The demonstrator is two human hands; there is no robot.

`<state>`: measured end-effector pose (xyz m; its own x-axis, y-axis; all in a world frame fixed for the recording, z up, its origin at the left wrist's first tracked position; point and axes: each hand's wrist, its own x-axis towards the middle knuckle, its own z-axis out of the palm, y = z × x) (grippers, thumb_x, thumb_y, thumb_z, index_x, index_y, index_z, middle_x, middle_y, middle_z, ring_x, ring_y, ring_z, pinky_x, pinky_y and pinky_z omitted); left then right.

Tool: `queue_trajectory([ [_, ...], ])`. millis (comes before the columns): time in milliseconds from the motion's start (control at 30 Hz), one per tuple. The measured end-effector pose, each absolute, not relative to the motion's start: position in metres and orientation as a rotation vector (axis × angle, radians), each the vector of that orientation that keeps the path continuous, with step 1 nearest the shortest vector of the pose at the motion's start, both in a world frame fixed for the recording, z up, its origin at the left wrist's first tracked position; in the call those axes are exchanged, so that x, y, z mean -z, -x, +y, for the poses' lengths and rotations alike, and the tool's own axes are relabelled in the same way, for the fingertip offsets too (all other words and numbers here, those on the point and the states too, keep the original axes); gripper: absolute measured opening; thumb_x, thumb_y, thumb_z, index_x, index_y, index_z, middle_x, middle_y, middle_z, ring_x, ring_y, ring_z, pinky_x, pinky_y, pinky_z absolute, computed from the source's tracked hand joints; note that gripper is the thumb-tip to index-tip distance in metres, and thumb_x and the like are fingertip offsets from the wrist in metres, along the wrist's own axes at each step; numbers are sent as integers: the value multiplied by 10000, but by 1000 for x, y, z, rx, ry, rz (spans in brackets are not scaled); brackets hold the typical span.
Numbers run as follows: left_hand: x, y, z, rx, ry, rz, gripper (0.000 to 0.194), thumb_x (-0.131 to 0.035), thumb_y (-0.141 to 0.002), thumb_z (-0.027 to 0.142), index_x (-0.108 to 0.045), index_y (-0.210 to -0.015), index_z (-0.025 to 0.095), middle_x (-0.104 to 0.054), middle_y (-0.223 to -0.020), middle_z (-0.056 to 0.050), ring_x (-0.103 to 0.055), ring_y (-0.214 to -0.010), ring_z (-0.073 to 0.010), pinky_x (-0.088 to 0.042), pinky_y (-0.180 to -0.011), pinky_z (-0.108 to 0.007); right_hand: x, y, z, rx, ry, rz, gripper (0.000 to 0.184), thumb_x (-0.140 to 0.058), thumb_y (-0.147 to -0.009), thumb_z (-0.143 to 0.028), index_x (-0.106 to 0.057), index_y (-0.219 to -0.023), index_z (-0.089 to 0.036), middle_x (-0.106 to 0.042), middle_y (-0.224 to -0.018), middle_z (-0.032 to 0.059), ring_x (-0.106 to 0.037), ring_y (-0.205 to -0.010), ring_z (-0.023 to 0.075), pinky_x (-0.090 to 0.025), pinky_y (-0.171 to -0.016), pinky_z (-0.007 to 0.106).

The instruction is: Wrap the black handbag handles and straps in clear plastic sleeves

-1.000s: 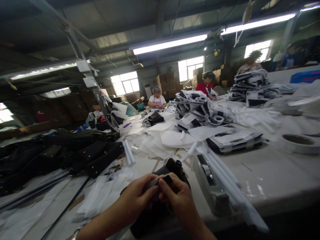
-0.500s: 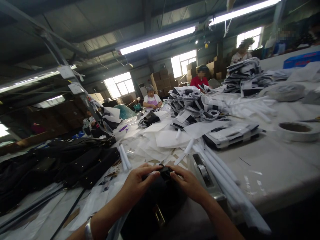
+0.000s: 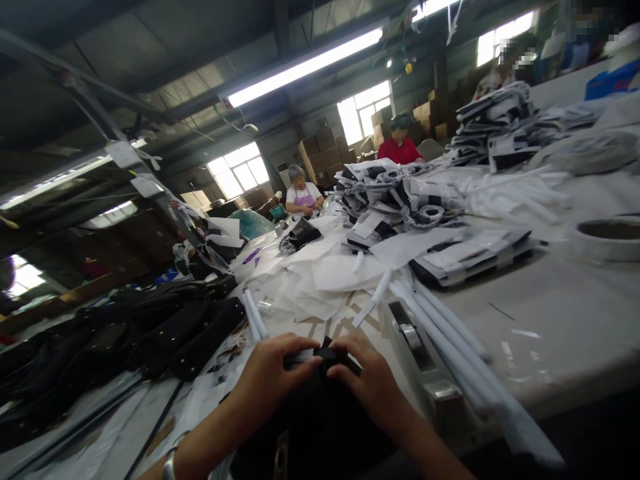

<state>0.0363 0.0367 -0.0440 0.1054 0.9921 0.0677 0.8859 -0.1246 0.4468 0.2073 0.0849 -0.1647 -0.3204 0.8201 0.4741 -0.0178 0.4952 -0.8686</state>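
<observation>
In the head view a black bag (image 3: 325, 427) with a gold-coloured metal fitting stands at the near table edge, its lower part dark and cut off. Above it, my left hand (image 3: 267, 370) pinches a black strap (image 3: 327, 357) between thumb and fingers, and a pale strip shows beside that grip. From the other side my right hand (image 3: 370, 377) is closed on the same strap, fingertips close to those of the left. How the strap joins the bag is hidden by the hands and the dark.
A tape dispenser (image 3: 417, 350) sits just right of my right hand, beside long white tubes (image 3: 450, 347). Black bags (image 3: 150, 327) pile up on the left. Wrapped flat packs (image 3: 475, 257), a tape roll (image 3: 610, 239) and white sheets (image 3: 340, 273) lie farther off. Co-workers sit beyond.
Both hands have shifted slightly lower, and the strap between them shows more plainly. The bag's gold fitting has moved left and down in view. The camera has tilted a little.
</observation>
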Motion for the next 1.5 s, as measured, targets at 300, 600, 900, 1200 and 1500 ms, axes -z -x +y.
queue_trajectory([
  [300,27,-41,41,19,-2373,1782,236,-689,-833,272,-762,-1058,267,-760,-967,-25,-709,-854,-213,-492,-773,-281,185,-200,75,-923,675,-1702,279,-777,-809,-170,-692,-1056,-267,-695,-1044,6,-622,-1023,212,-489,-923,326],
  [600,3,-61,62,468,-2559,1704,224,-671,-814,267,-768,-1016,267,-761,-899,-36,-712,-811,-238,-468,-696,-287,187,-202,76,-886,709,-1681,307,-787,-791,-146,-701,-1068,-246,-706,-1035,24,-643,-1013,230,-518,-902,350],
  [900,6,-58,70,387,-2439,1676,255,-684,-790,299,-775,-1027,270,-784,-875,-24,-712,-793,-205,-459,-697,-250,183,-204,74,-931,710,-1652,290,-798,-787,-178,-715,-1059,-236,-716,-1020,33,-660,-997,228,-530,-897,338],
  [1200,10,-64,69,348,-2427,1670,235,-681,-786,290,-781,-996,256,-784,-858,-21,-711,-776,-197,-456,-681,-241,190,-200,70,-881,689,-1607,275,-780,-815,-238,-709,-1080,-247,-718,-1014,34,-665,-972,222,-541,-872,342],
  [1500,23,-55,64,164,-2309,1731,238,-682,-760,258,-783,-974,235,-796,-863,-17,-728,-794,-209,-494,-711,-254,187,-199,64,-752,731,-1610,254,-746,-842,-198,-681,-1087,-219,-709,-1038,52,-638,-991,240,-523,-895,382],
])
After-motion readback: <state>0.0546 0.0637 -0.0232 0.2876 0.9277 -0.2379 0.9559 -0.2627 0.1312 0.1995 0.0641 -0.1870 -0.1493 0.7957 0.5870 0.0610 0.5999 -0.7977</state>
